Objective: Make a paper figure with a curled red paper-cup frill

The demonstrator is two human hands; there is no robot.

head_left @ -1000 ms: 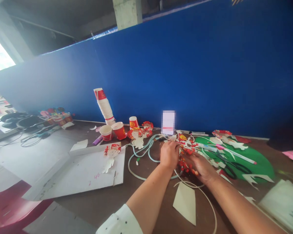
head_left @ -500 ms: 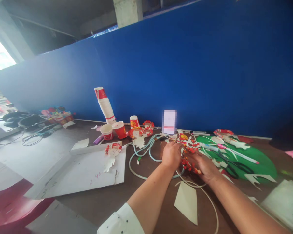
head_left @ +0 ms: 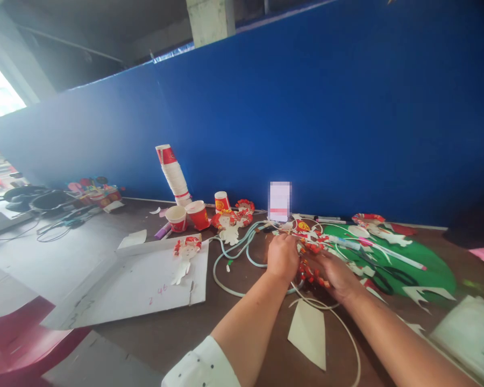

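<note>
Between my two hands is a cut paper-cup craft with curled red-and-orange edges; part of it is hidden by my fingers. My left hand is closed at its left side. From the right, my right hand has its fingers bent against it. More red cup cuttings lie just beyond my fingers. A pale blue cable loops beside my left hand. Under my right wrist runs a thin white paper strip, near a cream paper piece.
A leaning stack of paper cups stands at the back, near red cups and finished-looking paper figures. Left lies a white board bearing another figure. Right, a green sheet carries scissors, a marker and scraps.
My hands stay in nearly the same place around the paper-cup craft, with only slight finger movement. Nothing else has visibly moved.
</note>
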